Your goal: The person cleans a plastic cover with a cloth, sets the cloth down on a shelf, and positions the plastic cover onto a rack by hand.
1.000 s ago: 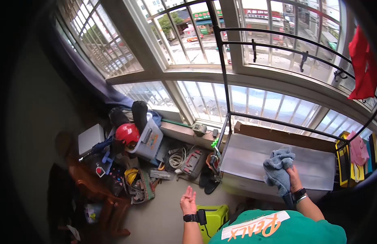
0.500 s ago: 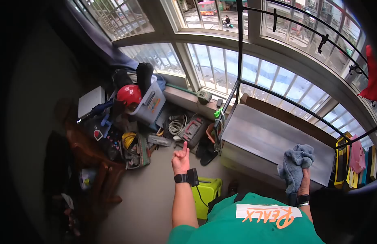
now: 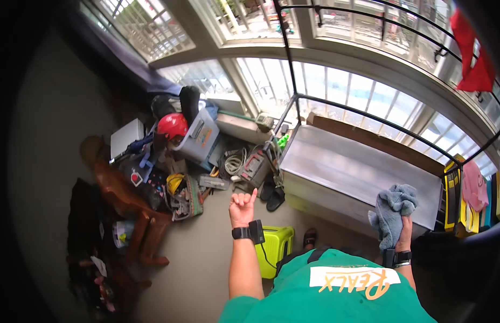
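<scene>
Holding (head view): right hand (image 3: pixel 405 234), fingers closed round a grey-blue cloth (image 3: pixel 394 209).
Cloth: at the counter's (image 3: pixel 347 169) near edge, towards its right corner; contact unclear.
Left hand (image 3: pixel 242 211): raised, fingers half curled, one sticking up, near a lime-green case (image 3: pixel 278 247).

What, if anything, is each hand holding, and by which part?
The right hand holds a crumpled blue-grey fabric cloth by its lower right side as pictured; the left hand looks empty.

The grey floor (image 3: pixel 199 253) carries a lime-green case (image 3: pixel 275 247) near the middle, dark slippers (image 3: pixel 275 199) farther off, a filled bag (image 3: pixel 193 202) at left and a long box (image 3: pixel 358 163) at right.
</scene>
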`<act>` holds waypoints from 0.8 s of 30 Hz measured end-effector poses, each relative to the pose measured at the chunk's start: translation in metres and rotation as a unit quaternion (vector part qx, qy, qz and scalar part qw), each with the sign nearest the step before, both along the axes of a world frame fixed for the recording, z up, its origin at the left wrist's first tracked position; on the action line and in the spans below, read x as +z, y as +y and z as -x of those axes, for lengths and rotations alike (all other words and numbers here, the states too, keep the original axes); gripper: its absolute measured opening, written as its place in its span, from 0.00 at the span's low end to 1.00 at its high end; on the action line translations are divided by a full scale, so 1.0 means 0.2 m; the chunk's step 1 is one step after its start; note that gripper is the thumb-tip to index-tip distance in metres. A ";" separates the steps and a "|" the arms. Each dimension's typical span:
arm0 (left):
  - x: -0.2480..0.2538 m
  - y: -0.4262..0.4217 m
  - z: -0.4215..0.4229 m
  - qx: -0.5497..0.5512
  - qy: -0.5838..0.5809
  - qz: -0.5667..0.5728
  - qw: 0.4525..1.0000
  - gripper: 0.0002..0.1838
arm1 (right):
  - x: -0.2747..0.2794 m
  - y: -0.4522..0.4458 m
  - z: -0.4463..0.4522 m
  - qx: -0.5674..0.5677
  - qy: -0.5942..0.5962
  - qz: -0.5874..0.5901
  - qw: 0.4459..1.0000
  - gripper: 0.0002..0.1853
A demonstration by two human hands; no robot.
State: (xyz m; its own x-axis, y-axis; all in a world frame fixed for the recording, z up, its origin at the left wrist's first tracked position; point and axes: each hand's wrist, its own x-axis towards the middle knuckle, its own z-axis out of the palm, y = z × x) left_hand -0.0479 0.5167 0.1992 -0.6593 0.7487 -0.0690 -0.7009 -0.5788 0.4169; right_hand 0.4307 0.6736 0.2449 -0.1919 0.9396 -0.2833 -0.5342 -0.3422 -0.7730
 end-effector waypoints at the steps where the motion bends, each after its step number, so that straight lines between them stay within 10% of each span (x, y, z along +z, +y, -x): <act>1: 0.00 -0.01 -0.03 -0.009 -0.021 0.001 1.000 0.14 | 0.00 0.00 -0.02 -0.005 0.006 -0.004 1.000 0.24; 10: -0.60 -0.28 -0.21 -0.126 0.024 0.384 0.914 0.03 | -0.07 0.02 -0.22 -0.024 -0.014 0.005 1.000 0.20; 13: -0.64 -0.32 -0.29 -0.213 0.083 0.525 0.820 0.28 | -0.11 -0.03 -0.29 -0.031 -0.011 0.007 0.999 0.22; 21: -1.11 -0.20 -0.04 -0.417 0.324 0.574 0.626 0.24 | -0.15 -0.14 -0.49 -0.092 -0.031 -0.007 0.995 0.23; 24: -1.08 -0.14 -0.07 -0.406 0.342 0.558 0.638 0.23 | -0.15 -0.14 -0.56 -0.114 -0.050 -0.024 0.992 0.24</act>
